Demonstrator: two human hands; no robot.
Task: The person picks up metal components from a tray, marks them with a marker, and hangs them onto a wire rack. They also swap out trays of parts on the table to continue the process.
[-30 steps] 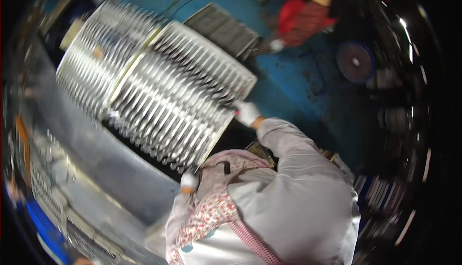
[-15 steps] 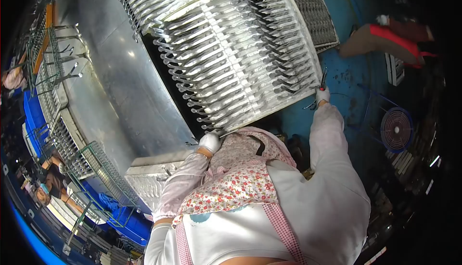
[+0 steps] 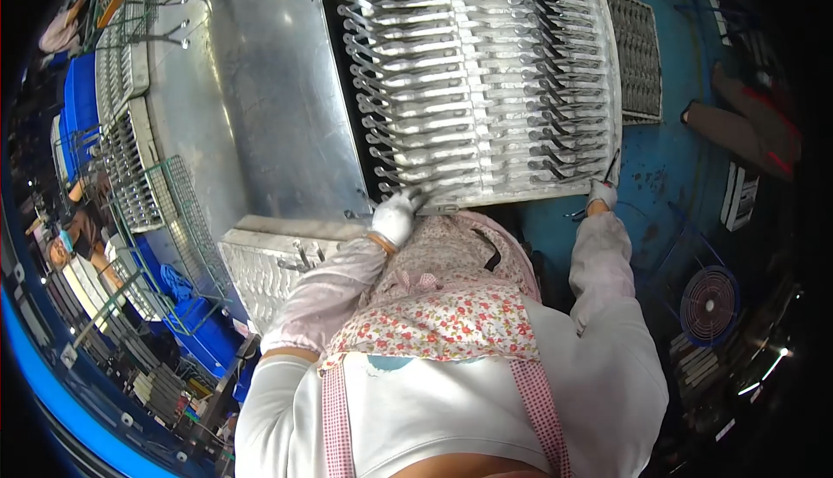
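Observation:
A white tray (image 3: 512, 194) holds rows of metal wrenches (image 3: 425, 88), lying crosswise with their ring ends at the left. My left hand (image 3: 395, 218), in a white glove, is closed at the tray's near left corner. Metal ring ends stick out on both sides of its fingers, so it appears to grip a wrench (image 3: 444, 209). At the near right corner my gloved right hand (image 3: 602, 193) is closed around a slim dark metal tool (image 3: 614, 167). The tool's exact kind is hard to make out, and my fingers hide its middle.
A bare metal tabletop (image 3: 269, 88) lies left of the tray. Another white tray of parts (image 3: 260, 274) stands by my left forearm. Green wire baskets (image 3: 186, 209) and blue bins (image 3: 201, 335) are farther left. A floor fan (image 3: 710, 306) and another person's legs (image 3: 737, 122) are at right.
My view has turned, so the tray now looks squarer and farther right. Both hands stay at its near corners, still closed. The other person's legs have shifted in view.

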